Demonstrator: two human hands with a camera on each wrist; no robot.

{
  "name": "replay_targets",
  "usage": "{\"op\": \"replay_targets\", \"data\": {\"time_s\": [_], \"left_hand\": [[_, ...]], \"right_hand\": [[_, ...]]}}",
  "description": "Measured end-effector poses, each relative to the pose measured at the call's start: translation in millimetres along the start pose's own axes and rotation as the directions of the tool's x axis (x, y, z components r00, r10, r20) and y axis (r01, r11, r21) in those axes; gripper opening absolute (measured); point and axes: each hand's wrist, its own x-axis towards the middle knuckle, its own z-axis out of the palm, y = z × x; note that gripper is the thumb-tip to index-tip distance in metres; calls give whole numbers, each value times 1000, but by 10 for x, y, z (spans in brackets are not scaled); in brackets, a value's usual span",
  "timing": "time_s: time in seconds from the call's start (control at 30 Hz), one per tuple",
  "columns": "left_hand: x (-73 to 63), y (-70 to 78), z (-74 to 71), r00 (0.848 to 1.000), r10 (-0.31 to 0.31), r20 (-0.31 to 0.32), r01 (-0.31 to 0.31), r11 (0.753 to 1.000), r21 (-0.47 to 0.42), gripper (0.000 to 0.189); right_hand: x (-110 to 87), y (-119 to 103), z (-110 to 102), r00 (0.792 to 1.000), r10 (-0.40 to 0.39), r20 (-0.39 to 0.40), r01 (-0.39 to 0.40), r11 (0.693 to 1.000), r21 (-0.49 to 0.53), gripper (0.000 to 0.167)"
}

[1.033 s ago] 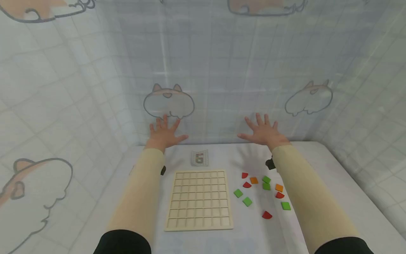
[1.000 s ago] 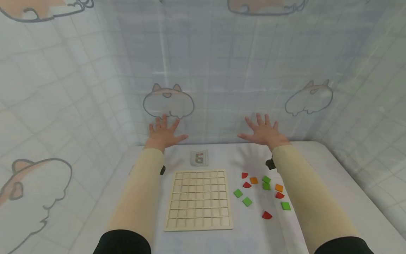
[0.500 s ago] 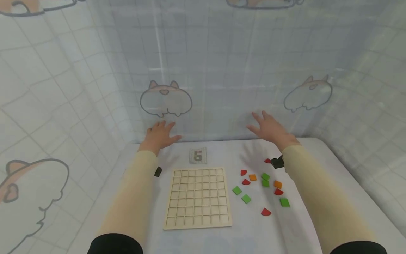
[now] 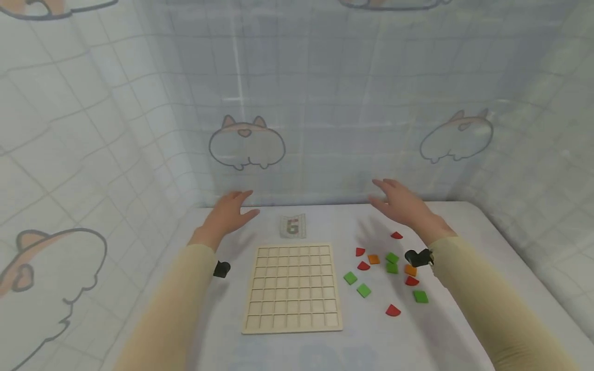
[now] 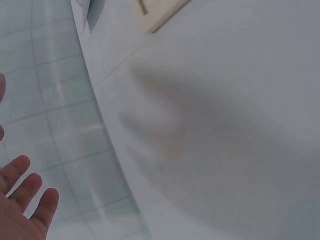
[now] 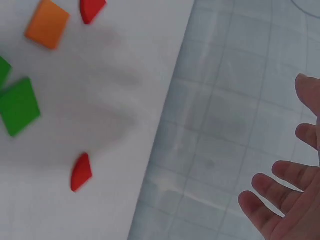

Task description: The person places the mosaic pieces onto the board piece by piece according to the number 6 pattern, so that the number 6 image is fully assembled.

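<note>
Over the back left of the white table, my left hand (image 4: pixel 227 214) hovers with relaxed fingers and holds nothing. My right hand (image 4: pixel 401 203) is raised over the back right, its fingers loosely extended around nothing. Between and in front of them lies a cream grid board (image 4: pixel 292 288) with bare square cells. To the board's right are scattered flat pieces: green squares (image 4: pixel 364 290), orange squares (image 4: pixel 374 259) and red quarter-circle pieces (image 4: pixel 393 310). Nearest to the right hand is one red quarter-circle piece (image 6: pixel 81 172). The left wrist view catches a corner of the board (image 5: pixel 155 20).
A small clear packet (image 4: pixel 293 226) with a figure made of coloured squares lies behind the board. Pale tiled-pattern curtains (image 4: pixel 315 113) with cartoon animals enclose the table (image 4: pixel 287 353) at the back and sides. Dark wrist cameras (image 4: pixel 221 269) hang below both sleeves.
Both hands have drawn back from the rear curtain and moved apart, their spread fingers relaxing. A red piece formerly behind the right arm now shows. The board and pieces stay put.
</note>
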Motion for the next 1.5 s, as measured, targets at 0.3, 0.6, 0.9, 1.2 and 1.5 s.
{"op": "replay_targets", "data": {"time_s": [0.3, 0.6, 0.9, 1.2, 1.5], "left_hand": [[-309, -145, 205, 999, 6, -45, -10, 995, -95, 74], [-566, -192, 350, 999, 2, -48, -13, 973, -230, 75], [-786, -79, 504, 999, 2, -38, -14, 947, -320, 72], [-1005, -8, 575, 998, -67, 6, 65, 939, -338, 70], [-1247, 11, 631, 989, -133, 66, 148, 905, -398, 57]], "right_hand": [[-283, 13, 276, 1000, -28, -4, 28, 999, 35, 75], [-511, 30, 557, 1000, 22, 6, -23, 996, 85, 82], [-700, 33, 789, 999, 26, 23, -29, 993, 113, 85], [-840, -44, 893, 1000, 20, -4, -19, 986, 166, 63], [-940, -85, 985, 1000, 27, -11, -24, 974, 224, 58]]}}
